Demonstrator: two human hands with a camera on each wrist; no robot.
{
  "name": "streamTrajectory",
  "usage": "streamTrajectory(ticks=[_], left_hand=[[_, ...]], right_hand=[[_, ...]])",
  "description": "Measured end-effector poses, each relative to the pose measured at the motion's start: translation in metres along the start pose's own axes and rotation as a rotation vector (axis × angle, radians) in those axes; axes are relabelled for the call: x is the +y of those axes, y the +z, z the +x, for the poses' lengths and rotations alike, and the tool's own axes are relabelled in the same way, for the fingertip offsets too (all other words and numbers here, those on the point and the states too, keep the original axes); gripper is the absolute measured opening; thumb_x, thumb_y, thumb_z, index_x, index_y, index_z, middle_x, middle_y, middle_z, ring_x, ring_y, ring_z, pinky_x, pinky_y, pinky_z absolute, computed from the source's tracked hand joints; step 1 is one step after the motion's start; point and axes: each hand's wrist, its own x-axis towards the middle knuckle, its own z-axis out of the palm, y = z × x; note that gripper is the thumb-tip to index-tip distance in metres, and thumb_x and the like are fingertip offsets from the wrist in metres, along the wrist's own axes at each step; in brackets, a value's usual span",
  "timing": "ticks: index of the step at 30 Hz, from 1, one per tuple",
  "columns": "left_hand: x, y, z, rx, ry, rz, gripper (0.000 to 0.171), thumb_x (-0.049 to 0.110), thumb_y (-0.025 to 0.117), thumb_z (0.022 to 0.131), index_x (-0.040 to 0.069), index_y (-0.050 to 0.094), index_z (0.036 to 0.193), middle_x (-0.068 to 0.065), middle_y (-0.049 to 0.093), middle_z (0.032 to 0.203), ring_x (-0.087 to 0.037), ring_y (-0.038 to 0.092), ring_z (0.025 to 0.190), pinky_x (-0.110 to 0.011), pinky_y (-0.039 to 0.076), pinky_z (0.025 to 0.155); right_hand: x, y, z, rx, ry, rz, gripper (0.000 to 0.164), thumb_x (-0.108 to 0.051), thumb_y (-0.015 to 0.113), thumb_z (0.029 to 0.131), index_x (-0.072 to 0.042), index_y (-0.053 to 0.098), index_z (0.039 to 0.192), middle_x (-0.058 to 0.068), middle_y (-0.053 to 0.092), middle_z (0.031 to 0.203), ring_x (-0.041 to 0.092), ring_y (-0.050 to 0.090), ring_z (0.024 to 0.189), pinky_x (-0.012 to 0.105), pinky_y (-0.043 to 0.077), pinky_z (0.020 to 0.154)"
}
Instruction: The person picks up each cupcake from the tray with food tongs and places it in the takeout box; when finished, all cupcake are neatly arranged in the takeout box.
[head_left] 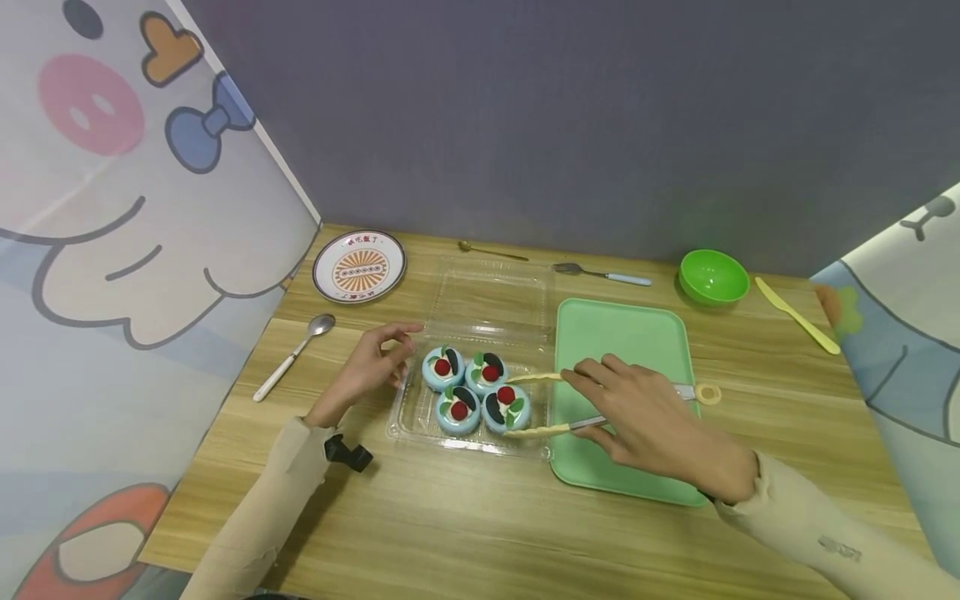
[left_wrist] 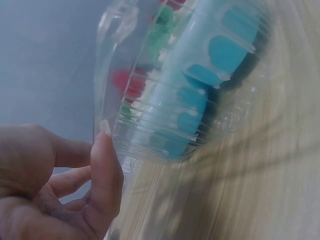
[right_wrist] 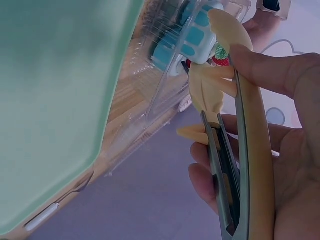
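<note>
A clear plastic container [head_left: 534, 446] with its lid [head_left: 491, 300] folded back holds several light-blue toy cupcakes topped with red berries, green leaves and dark cookie pieces. My left hand [head_left: 375, 362] holds the container's left rim, with thumb and fingertips right at the edge in the left wrist view. My right hand [head_left: 637, 412] grips a pair of metal tongs [right_wrist: 243, 135] with cream-coloured tips. The tips are spread, one on each side of the front-right cupcake [head_left: 506, 408]. Under the right hand lies a light-green tray [head_left: 626, 329], right of the container.
At the back left is a patterned plate [head_left: 360, 267], with a white-handled spoon [head_left: 296, 354] in front. Along the back lie a small gold spoon [head_left: 491, 251] and a fork [head_left: 603, 274]. A green bowl [head_left: 714, 279] and a yellow knife [head_left: 798, 317] are at the back right.
</note>
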Motion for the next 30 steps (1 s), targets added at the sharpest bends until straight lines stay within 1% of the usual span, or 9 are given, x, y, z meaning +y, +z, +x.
streamTrajectory(ticks=[7,12,17,22,30], left_hand=[[-0.001,0.000,0.001,-0.001,0.008,-0.005,0.037,0.011,0.055,0.101,0.006,0.054,0.137,-0.021,0.051,0.108,-0.012,0.058,0.057,-0.032,0.058,0.046],[-0.001,0.000,0.001,0.000,0.000,-0.005,0.036,0.012,0.055,0.101,0.008,0.055,0.137,-0.020,0.051,0.109,-0.012,0.058,0.057,-0.032,0.058,0.046],[0.000,0.000,0.001,0.004,-0.006,-0.003,0.037,0.012,0.054,0.101,0.007,0.054,0.138,-0.021,0.051,0.110,-0.012,0.058,0.057,-0.032,0.058,0.047],[0.001,0.000,0.001,0.006,-0.011,-0.007,0.038,0.011,0.054,0.101,0.006,0.053,0.138,-0.022,0.051,0.111,-0.012,0.058,0.057,-0.032,0.058,0.047],[0.001,0.000,0.001,0.004,-0.007,-0.012,0.038,0.010,0.054,0.101,0.004,0.053,0.138,-0.022,0.051,0.111,-0.012,0.058,0.057,-0.034,0.058,0.047]], right_hand=[[0.000,-0.004,0.003,-0.011,-0.028,-0.032,0.068,-0.048,0.082,0.075,-0.011,0.062,0.129,-0.001,0.064,0.115,0.017,0.060,0.090,0.028,0.057,0.062],[-0.001,-0.008,0.004,-0.035,-0.047,-0.051,0.068,-0.048,0.083,0.074,-0.011,0.062,0.127,0.000,0.064,0.114,0.017,0.060,0.090,0.028,0.057,0.060],[0.000,-0.007,0.009,-0.047,-0.078,-0.077,0.066,-0.047,0.083,0.073,-0.010,0.063,0.123,0.000,0.065,0.111,0.017,0.060,0.088,0.027,0.055,0.057],[0.002,-0.005,0.016,-0.060,-0.111,-0.062,0.063,-0.047,0.083,0.073,-0.010,0.065,0.121,-0.001,0.064,0.105,0.016,0.058,0.085,0.026,0.053,0.055],[0.002,-0.002,0.026,-0.104,-0.136,-0.050,0.059,-0.045,0.083,0.073,-0.010,0.066,0.118,-0.002,0.062,0.098,0.015,0.055,0.081,0.025,0.050,0.052]])
